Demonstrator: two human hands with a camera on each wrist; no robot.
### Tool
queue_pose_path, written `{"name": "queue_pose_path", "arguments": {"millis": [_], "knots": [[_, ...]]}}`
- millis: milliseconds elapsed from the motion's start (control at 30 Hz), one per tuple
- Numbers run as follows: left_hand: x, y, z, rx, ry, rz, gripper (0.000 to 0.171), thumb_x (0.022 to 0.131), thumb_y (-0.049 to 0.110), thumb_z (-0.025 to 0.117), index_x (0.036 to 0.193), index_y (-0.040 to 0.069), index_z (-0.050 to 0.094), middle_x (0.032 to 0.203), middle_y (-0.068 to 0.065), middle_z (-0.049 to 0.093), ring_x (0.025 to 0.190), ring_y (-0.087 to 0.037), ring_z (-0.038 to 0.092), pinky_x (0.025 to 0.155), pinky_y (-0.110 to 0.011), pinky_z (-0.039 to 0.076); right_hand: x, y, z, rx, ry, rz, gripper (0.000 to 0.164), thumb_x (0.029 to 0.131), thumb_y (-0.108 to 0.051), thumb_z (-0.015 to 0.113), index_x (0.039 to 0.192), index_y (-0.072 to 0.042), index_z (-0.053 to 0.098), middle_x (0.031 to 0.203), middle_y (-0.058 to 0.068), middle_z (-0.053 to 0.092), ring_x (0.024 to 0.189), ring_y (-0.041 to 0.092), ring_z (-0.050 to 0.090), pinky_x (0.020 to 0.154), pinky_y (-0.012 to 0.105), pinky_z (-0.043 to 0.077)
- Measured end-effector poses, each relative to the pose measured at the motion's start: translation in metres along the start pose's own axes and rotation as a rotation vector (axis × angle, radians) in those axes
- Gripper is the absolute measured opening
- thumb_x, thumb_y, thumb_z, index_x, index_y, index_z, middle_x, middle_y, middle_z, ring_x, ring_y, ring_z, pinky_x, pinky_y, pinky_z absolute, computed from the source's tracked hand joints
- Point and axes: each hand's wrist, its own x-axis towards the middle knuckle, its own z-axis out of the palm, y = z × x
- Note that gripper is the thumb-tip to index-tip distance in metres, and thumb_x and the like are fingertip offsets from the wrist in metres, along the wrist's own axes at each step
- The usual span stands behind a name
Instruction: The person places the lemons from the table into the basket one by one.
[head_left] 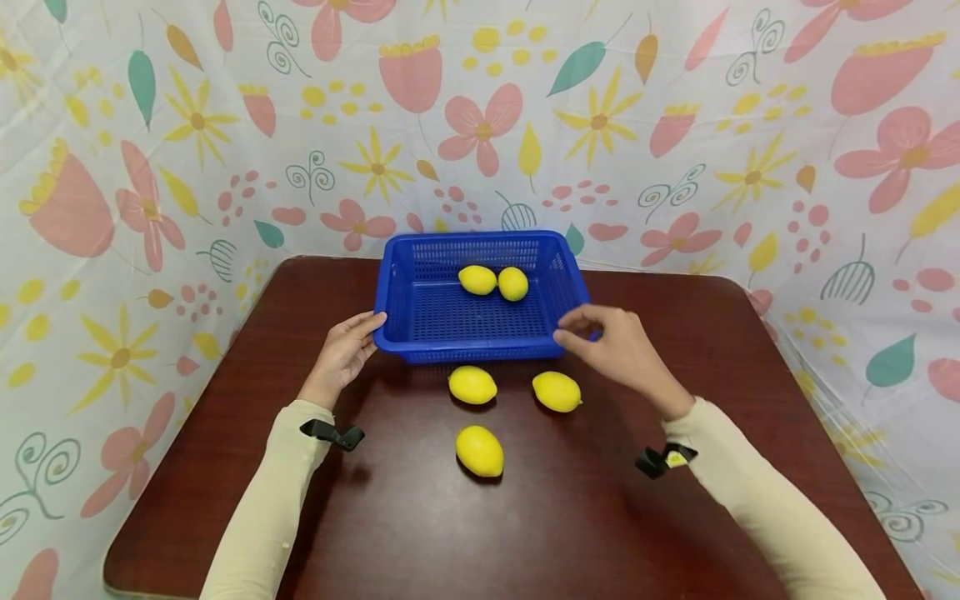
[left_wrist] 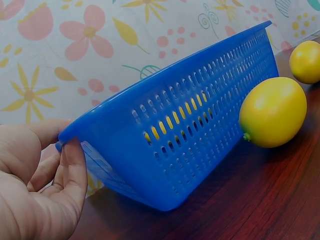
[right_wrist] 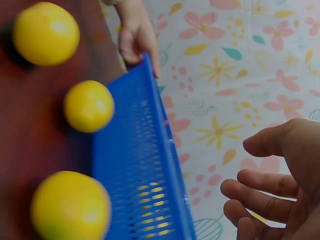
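Note:
A blue slatted plastic basket [head_left: 480, 345] stands on the table, with two lemons [head_left: 477, 280] inside near its back wall. My left hand [head_left: 347, 350] pinches its rim at the front left corner, thumb on one side and fingers beneath, as the left wrist view shows. By the front right corner hovers my right hand [head_left: 618, 346]; its fingers [right_wrist: 265, 200] are loosely bent, apart from the rim and with nothing between them. Before the basket lie three more lemons: one near the middle [head_left: 472, 385], one to the right [head_left: 557, 392] and one closer to me [head_left: 480, 452].
The dark brown wooden table [head_left: 570, 517] has rounded far corners. Right behind it hangs a white curtain [head_left: 645, 92] with flowers and leaves, which also runs along both sides. Black straps with small cameras [head_left: 333, 434] sit on both wrists.

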Motion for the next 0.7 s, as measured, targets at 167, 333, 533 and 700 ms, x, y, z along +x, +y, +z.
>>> {"name": "queue_pose_path", "arguments": {"millis": [167, 333, 533, 700], "knots": [[0.001, -0.001, 0.000, 0.005, 0.005, -0.004, 0.024, 0.100, 0.015, 0.068, 0.121, 0.004, 0.061, 0.094, 0.002, 0.073, 0.084, -0.008, 0.069, 0.078, -0.019, 0.058, -0.036, 0.015, 0.011, -0.021, 0.006, 0.036, 0.021, 0.093, -0.039, 0.077, 0.097, -0.018, 0.075, 0.086, -0.005, 0.074, 0.077, 0.014, 0.066, 0.068, 0.033, 0.055], [0.001, -0.004, 0.002, 0.004, 0.008, -0.003, 0.030, 0.101, 0.014, 0.067, 0.127, 0.002, 0.059, 0.094, 0.003, 0.073, 0.085, -0.007, 0.068, 0.078, -0.019, 0.057, -0.057, 0.034, 0.027, -0.049, 0.000, 0.082, 0.034, 0.090, -0.045, 0.078, 0.102, -0.013, 0.075, 0.088, -0.003, 0.074, 0.078, 0.017, 0.067, 0.068, 0.035, 0.054], [0.003, -0.005, 0.002, -0.008, 0.011, -0.011, 0.034, 0.101, 0.015, 0.068, 0.131, 0.001, 0.058, 0.096, 0.002, 0.073, 0.086, -0.008, 0.069, 0.080, -0.020, 0.058, -0.071, 0.052, 0.048, -0.129, 0.008, 0.123, 0.057, 0.086, -0.055, 0.079, 0.118, -0.009, 0.072, 0.108, 0.008, 0.075, 0.097, 0.029, 0.067, 0.081, 0.050, 0.054], [0.002, -0.002, 0.001, 0.006, 0.016, -0.003, 0.040, 0.101, 0.016, 0.068, 0.135, -0.001, 0.055, 0.099, 0.001, 0.073, 0.088, -0.009, 0.069, 0.081, -0.020, 0.058, -0.071, 0.054, 0.065, -0.203, 0.002, 0.114, 0.075, 0.082, -0.064, 0.077, 0.133, -0.011, 0.064, 0.131, 0.016, 0.066, 0.114, 0.041, 0.060, 0.090, 0.061, 0.052]]}}
